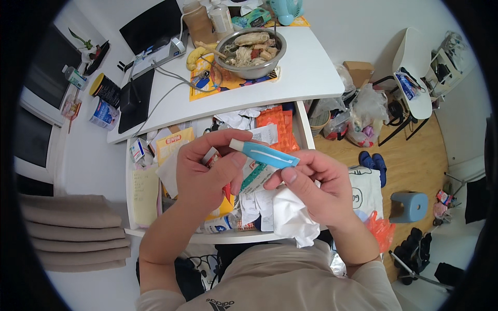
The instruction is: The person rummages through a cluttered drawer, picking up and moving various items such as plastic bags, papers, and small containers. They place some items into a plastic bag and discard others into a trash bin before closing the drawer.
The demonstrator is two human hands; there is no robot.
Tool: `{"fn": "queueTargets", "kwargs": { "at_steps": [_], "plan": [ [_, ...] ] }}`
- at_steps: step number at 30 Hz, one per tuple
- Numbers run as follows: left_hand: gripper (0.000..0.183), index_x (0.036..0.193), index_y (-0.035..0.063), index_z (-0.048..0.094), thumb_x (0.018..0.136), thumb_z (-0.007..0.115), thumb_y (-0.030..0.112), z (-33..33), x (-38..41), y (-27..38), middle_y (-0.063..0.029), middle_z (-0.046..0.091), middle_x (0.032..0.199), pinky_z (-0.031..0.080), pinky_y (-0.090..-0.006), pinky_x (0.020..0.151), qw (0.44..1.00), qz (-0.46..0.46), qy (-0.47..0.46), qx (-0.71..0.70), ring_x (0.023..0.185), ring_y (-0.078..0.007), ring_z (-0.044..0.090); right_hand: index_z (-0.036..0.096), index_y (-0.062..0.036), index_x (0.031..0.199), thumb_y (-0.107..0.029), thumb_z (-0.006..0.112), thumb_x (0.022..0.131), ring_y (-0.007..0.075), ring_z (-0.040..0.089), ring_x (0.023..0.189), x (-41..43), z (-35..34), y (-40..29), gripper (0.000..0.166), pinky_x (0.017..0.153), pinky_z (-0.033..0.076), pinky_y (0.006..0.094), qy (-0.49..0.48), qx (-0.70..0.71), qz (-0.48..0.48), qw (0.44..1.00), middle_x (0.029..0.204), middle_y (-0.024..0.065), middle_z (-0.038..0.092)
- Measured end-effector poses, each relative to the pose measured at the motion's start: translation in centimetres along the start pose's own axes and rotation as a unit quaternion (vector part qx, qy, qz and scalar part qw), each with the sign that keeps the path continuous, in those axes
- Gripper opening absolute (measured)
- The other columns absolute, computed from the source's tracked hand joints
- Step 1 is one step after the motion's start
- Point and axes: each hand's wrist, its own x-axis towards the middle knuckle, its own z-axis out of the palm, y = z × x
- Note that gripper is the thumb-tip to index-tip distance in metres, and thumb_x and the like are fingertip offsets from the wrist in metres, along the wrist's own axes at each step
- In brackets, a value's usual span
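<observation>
Both my hands are raised over a full, pulled-out desk drawer [309, 126]. Between them is a small blue squeeze tube [268, 154] with a white cap pointing left. My left hand [214, 167] has its fingers at the capped end and also holds a small red-and-white packet [212, 156] against the palm. My right hand [315, 186] pinches the flat end of the tube between thumb and fingers. A crumpled white tissue [293, 214] hangs below my right hand. Under the hands lie paper slips [255, 204], a yellow packet [175, 142] and orange packets [277, 128].
On the white desk [303, 62] stands a metal bowl of food [253, 54] beside bananas [196, 58], cables and bottles. A black monitor [153, 25] is at the back left. Right of the desk are plastic bags [367, 112], a white chair [414, 77] and a blue stool [408, 207].
</observation>
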Motion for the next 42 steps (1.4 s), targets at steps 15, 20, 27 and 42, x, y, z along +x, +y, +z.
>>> {"fn": "queueTargets", "kwargs": {
  "at_steps": [15, 20, 27, 42],
  "plan": [
    [0.035, 0.118, 0.0006, 0.064, 0.084, 0.067, -0.003, -0.4, 1.3, 1.6, -0.0040, 0.065, 0.081, 0.045, -0.0184, 0.052, 1.000, 0.009, -0.003, -0.005, 0.060, -0.0044, 0.056, 0.072, -0.0058, 0.101, -0.010, 0.069, 0.076, 0.0047, 0.041, 0.047, 4.5, -1.6, -2.4, 0.026, 0.044, 0.024, 0.0207, 0.066, -0.666, -0.529, 0.522, 0.092, 0.0061, 0.072],
    [0.034, 0.119, 0.0006, 0.064, 0.085, 0.067, -0.001, -0.4, 1.7, 1.8, -0.0023, 0.062, 0.077, 0.045, -0.0201, 0.050, 0.999, 0.003, 0.029, -0.017, 0.056, -0.0049, 0.055, 0.068, -0.0008, 0.109, -0.001, 0.071, 0.073, 0.0105, 0.049, 0.049, 6.3, -1.0, -0.9, 0.036, 0.046, 0.036, 0.0206, 0.061, -0.515, -0.481, 0.707, 0.094, 0.0114, 0.071],
    [0.030, 0.115, -0.0024, 0.063, 0.085, 0.062, -0.003, -1.5, 3.0, 1.9, -0.0142, 0.069, 0.096, 0.047, -0.0226, 0.052, 0.985, -0.040, 0.030, 0.164, 0.057, -0.0090, 0.057, 0.062, 0.0032, 0.110, -0.002, 0.069, 0.087, 0.0062, 0.062, 0.085, 6.4, 0.8, 0.4, 0.025, 0.075, 0.048, 0.0192, 0.116, -0.082, -0.053, 0.988, 0.097, 0.0069, 0.070],
    [0.025, 0.105, -0.0004, 0.061, 0.080, 0.065, 0.000, -13.4, -4.3, -3.7, -0.0123, 0.066, 0.097, 0.051, -0.0304, 0.080, 0.935, -0.243, 0.225, 0.128, 0.084, -0.0179, 0.064, 0.067, -0.0072, 0.095, -0.009, 0.070, 0.082, 0.0271, 0.068, 0.072, 30.1, -2.5, -7.5, 0.014, 0.060, 0.051, 0.0325, 0.231, -0.494, -0.476, 0.690, 0.082, 0.0125, 0.070]
  ]
}}
